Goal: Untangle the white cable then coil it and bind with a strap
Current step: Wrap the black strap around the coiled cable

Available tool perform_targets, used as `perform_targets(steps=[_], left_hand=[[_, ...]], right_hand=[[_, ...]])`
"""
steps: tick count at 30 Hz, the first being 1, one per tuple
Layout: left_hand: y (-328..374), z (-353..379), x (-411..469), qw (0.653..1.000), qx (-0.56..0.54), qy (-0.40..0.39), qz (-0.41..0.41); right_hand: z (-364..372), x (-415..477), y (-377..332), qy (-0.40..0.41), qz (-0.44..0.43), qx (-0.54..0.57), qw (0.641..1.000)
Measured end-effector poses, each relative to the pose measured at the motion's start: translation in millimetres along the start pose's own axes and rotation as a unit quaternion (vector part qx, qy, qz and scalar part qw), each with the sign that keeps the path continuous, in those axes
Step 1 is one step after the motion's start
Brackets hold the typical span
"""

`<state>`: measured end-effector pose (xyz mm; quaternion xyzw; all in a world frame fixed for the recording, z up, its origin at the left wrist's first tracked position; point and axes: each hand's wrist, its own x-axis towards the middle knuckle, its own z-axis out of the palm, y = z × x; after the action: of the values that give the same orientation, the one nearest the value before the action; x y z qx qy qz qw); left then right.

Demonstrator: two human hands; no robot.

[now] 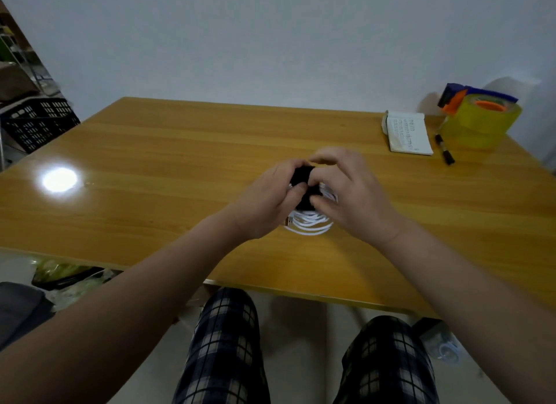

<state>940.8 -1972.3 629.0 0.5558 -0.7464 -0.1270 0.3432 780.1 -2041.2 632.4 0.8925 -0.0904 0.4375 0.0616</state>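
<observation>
Two hands meet over the work. The left hand (264, 202) has its fingers curled and pinches the soft black fabric strap (302, 174). The right hand (352, 193) is blurred at the fingertips but appears closed on the same strap from the other side. Directly under and between them lies the thin, smooth white cable (313, 224), wound into a loose flat coil of round loops on the glossy yellow-brown wooden table (150, 162). Its small metal plug (289, 221) pokes out just below the left thumb.

The strap seems to cross only the far part of the coil. A tug from either hand could therefore let the slick loops nearest the wrists fan out or spring apart. The free plug end could also slide out of the bundle. If the strap's fuzzy faces meet askew, the binding may hold weakly.

Well beyond the right hand sit a white paper booklet (409, 132), a slim black marker (445, 149) and a translucent yellow tape roll (481, 123) in its dispenser
</observation>
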Motion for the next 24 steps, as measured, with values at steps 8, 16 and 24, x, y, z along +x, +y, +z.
perform_targets(steps=[8,16,24], left_hand=[[-7,-10,12,0.994,-0.069,0.052,-0.068],[-27,-3,16,0.994,0.101,0.042,-0.023],[0,-2,10,0.974,0.180,0.047,0.132]], right_hand=[[6,-3,-4,-0.002,0.039,0.025,0.999],[-8,21,-19,0.024,0.220,0.220,0.950],[-3,29,5,0.107,0.422,0.382,0.815]])
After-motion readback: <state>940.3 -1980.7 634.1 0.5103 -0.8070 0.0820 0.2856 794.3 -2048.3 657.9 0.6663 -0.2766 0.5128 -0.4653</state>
